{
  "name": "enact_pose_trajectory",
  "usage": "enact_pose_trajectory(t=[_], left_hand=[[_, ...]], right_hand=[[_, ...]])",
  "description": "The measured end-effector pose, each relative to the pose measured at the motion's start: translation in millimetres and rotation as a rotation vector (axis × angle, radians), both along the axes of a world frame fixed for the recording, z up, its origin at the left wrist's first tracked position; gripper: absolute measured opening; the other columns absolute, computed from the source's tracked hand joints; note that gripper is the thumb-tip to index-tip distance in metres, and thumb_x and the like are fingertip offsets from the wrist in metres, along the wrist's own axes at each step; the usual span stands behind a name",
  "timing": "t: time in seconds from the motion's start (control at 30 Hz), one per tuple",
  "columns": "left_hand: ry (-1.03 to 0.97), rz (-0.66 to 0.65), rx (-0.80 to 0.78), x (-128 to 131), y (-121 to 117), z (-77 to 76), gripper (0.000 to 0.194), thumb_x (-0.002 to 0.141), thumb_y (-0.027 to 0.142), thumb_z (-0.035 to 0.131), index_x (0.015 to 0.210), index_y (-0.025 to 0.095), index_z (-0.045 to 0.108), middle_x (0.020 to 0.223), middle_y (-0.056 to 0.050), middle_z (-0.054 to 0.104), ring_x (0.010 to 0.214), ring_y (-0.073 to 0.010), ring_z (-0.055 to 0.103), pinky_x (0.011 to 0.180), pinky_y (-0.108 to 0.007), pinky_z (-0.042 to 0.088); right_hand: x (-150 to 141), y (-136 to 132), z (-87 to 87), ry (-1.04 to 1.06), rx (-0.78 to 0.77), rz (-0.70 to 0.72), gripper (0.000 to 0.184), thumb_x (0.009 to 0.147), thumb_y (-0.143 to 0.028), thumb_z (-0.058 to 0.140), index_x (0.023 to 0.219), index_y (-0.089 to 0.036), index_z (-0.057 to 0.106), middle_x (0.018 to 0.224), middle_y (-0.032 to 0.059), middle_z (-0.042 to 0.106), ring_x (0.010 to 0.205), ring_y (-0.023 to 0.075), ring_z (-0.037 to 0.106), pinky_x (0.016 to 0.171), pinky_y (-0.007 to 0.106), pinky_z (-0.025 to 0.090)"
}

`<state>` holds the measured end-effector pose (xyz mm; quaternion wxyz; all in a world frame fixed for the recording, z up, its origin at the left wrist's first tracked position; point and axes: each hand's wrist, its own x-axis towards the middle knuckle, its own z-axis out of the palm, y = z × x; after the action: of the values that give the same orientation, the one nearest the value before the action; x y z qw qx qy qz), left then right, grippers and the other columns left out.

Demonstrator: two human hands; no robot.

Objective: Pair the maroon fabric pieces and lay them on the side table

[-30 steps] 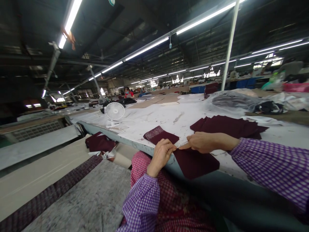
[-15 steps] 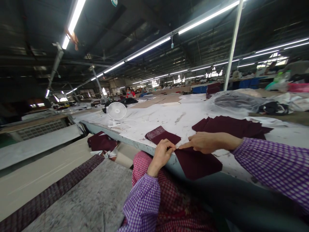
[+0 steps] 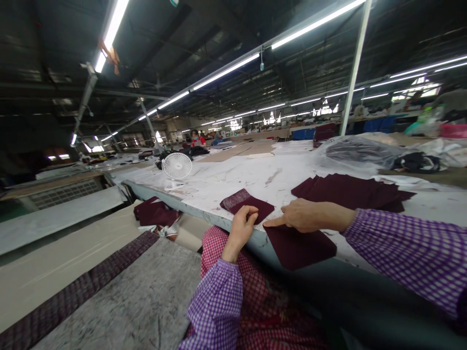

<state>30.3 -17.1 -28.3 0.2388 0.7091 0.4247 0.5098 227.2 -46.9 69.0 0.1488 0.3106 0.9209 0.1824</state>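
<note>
A maroon fabric piece [image 3: 301, 248] hangs partly over the near edge of the white-covered table [image 3: 233, 175]. My right hand [image 3: 308, 215] lies over it, index finger stretched out and pressing on its left corner, the other fingers bent. Just left of that corner, my left hand [image 3: 241, 228] is in a pinch, thumb and index tips close together; anything between them is too small to make out. Behind the left fingertips lies a smaller stack of maroon pieces [image 3: 250, 201] with a speckled, paler end. A larger fanned-out pile of maroon fabric [image 3: 350, 192] rests beyond my right wrist.
A small white fan [image 3: 177, 166] stands near the table's left edge. Clear plastic film [image 3: 353, 150] and a black bundle [image 3: 418, 161] lie at the back right. On a lower surface to the left are crumpled maroon cloth [image 3: 156, 212] and a long patterned strip [image 3: 83, 287].
My left hand has drawn slightly back and left from the fabric corner, parting from my right index fingertip. That fingertip has shifted a little left onto the corner.
</note>
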Motion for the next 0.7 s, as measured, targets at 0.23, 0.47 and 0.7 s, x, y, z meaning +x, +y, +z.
enact_pose_trajectory(t=[0.23,0.47,0.7], left_hand=[[0.388,0.166,0.011,11.5,-6.6,16.7,0.02,0.077,0.027,0.065,0.093,0.016,0.067,0.096,-0.006,0.062,0.091,-0.0187,0.057,0.082,-0.03,0.045],[0.71,0.308,0.008,27.9,-10.8,31.4,0.019,0.079,0.035,0.061,0.089,0.02,0.069,0.098,-0.006,0.061,0.096,-0.0233,0.055,0.086,-0.033,0.043],[0.85,0.393,0.083,37.2,-7.5,30.3,0.017,0.083,0.023,0.049,0.087,0.02,0.065,0.099,-0.006,0.062,0.095,-0.0219,0.056,0.078,-0.031,0.044]], right_hand=[[11.0,11.9,-4.8,0.304,-0.284,-0.141,0.054,0.08,-0.014,0.052,0.133,-0.026,0.049,0.094,0.0067,0.066,0.079,0.0182,0.06,0.062,0.024,0.038],[96.3,61.7,25.2,0.576,-0.341,-0.494,0.034,0.082,-0.021,0.051,0.114,-0.017,0.061,0.084,0.005,0.067,0.072,0.0157,0.058,0.063,0.024,0.039],[196.1,97.8,15.6,0.669,0.121,-1.055,0.038,0.082,-0.03,0.054,0.118,-0.019,0.061,0.11,0.0101,0.065,0.095,0.0252,0.058,0.074,0.033,0.039]])
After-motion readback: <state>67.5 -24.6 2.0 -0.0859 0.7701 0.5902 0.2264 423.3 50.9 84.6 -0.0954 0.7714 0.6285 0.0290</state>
